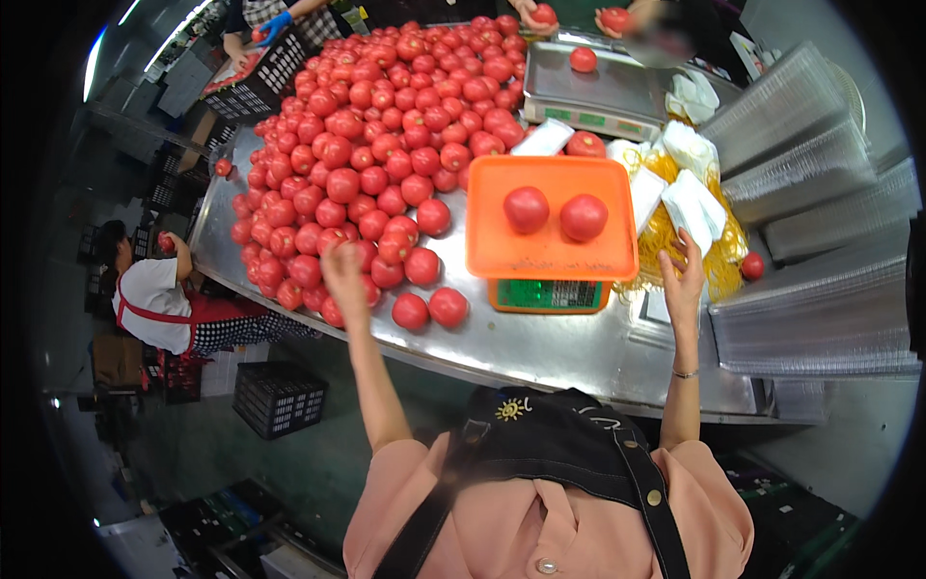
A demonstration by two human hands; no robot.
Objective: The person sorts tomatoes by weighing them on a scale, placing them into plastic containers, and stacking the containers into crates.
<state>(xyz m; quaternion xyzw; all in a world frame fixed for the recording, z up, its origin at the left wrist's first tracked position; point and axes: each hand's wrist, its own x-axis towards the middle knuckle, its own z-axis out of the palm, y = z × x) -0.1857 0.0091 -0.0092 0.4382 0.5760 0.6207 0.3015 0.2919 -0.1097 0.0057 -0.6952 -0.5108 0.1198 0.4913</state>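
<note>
My left hand (343,271), blurred, is over the near edge of a large heap of red tomatoes (376,137); whether it grips one is unclear. My right hand (684,271) has its fingers apart beside a white folded packet (693,206), its fingertips close to the packet's lower edge. Yellow mesh netting (655,253) lies under the packets. Between my hands stands an orange digital scale (499,295) with an orange tray (492,250). One tomato (526,210) and another tomato (584,217) rest on the tray. Two loose tomatoes (429,310) sit left of the scale.
Stacks of clear plastic trays (810,304) line the right side of the metal table (535,347). Another scale (615,87) holds one tomato across from me. Co-workers' hands (535,16) hold tomatoes at the far side; a person (155,300) is at left. A black crate (278,398) is on the floor.
</note>
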